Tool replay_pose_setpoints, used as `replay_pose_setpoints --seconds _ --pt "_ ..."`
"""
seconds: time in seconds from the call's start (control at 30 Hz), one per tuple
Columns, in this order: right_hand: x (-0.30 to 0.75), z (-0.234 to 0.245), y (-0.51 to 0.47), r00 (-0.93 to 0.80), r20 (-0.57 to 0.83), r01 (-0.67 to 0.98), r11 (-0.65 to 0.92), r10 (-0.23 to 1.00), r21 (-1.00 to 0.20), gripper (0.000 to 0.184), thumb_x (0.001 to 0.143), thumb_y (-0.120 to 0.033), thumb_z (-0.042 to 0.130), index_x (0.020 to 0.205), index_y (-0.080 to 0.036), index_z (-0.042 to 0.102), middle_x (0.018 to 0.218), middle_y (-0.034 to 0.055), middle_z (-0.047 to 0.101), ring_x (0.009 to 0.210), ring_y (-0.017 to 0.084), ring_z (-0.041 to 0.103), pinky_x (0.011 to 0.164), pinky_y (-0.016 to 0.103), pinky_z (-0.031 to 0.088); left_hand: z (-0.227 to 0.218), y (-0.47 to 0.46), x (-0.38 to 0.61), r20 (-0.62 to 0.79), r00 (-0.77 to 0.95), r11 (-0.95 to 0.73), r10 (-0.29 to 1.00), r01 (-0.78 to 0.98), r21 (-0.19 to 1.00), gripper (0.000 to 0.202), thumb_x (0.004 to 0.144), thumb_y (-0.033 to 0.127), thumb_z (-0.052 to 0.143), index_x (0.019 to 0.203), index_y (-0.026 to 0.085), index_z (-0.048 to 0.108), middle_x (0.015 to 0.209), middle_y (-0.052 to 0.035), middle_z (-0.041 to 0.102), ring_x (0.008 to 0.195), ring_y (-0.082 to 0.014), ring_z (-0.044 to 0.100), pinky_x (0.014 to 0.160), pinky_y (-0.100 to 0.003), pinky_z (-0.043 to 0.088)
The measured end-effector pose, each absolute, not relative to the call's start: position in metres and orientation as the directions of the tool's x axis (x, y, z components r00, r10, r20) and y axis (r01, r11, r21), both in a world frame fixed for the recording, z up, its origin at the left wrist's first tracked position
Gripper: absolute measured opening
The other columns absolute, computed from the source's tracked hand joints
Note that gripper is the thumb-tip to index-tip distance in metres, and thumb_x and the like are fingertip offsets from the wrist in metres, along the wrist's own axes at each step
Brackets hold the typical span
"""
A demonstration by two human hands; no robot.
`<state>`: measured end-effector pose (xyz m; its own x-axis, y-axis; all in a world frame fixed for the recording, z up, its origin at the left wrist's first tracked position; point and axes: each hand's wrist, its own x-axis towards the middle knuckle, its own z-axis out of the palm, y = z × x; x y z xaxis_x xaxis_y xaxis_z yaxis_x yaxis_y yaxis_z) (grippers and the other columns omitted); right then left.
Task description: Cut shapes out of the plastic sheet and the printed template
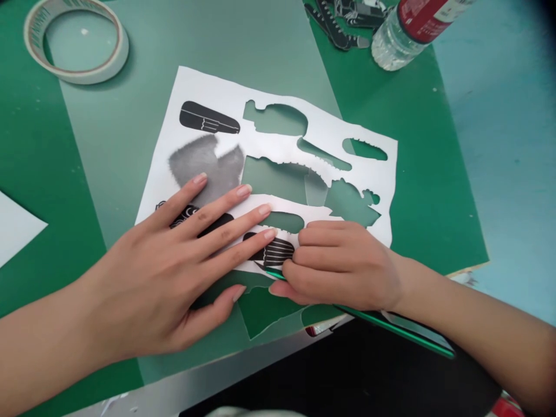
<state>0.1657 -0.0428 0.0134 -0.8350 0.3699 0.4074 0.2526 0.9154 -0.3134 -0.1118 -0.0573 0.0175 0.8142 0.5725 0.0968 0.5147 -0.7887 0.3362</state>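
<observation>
A white paper sheet (260, 145) printed with black and grey shapes lies on the table, with several cut-out openings in it. My left hand (174, 272) rests flat on its lower left part, fingers spread, partly covering a grey furry print (195, 156) and a black print. My right hand (347, 263) is closed around a slim green craft knife (403, 333), whose handle sticks out below the wrist. Its dark tip touches the sheet near the lower edge, beside a black striped shape (278, 250) close to my left fingertips.
A roll of tape (121, 55) lies at the upper left. At the upper right stand a water bottle (393, 40) with a red label and several black cut-out pieces (334, 26). A translucent sheet (143, 35) lies under the paper. Another white paper (15, 226) is at the left edge.
</observation>
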Motion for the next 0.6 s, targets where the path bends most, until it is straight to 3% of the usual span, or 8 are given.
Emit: replay_pose_setpoints --seconds 0.23,0.4,0.6 --pt "0.1637 0.0136 -0.0412 -0.824 0.435 0.229 0.916 0.362 -0.329 0.034 0.106 -0.027 0.064 0.073 -0.019 0.058 0.066 -0.0027 0.055 0.063 0.013 0.041 0.06 0.03 0.038 0.0188 -0.0582 -0.1107 0.073 0.807 -0.782 0.586 0.54 0.312 0.064 0.107 0.054 0.042 0.165 0.028 0.036 0.176 -0.0001 0.03 0.165 -0.0317 0.024 0.138 -0.055 0.003" --pt "0.1631 0.0138 -0.0411 -0.825 0.434 0.236 0.918 0.363 -0.319 0.034 0.106 -0.027 0.063 0.073 -0.02 0.056 0.066 -0.0033 0.053 0.062 0.013 0.041 0.06 0.03 0.037 0.0189 -0.0584 -0.1106 0.093 0.813 -0.791 0.575 0.523 0.317 0.063 0.107 0.051 0.046 0.163 0.022 0.041 0.174 -0.0048 0.033 0.165 -0.0314 0.024 0.138 -0.056 0.006" --pt "0.1656 0.0141 -0.0423 -0.828 0.421 0.266 0.92 0.37 -0.287 0.033 0.106 -0.03 0.064 0.075 -0.021 0.055 0.066 -0.0035 0.052 0.064 0.013 0.043 0.061 0.03 0.038 0.0169 -0.0585 -0.1105 0.092 0.809 -0.783 0.58 0.523 0.338 0.064 0.107 0.052 0.043 0.166 0.026 0.036 0.175 -0.0012 0.032 0.164 -0.0328 0.027 0.138 -0.055 0.005"
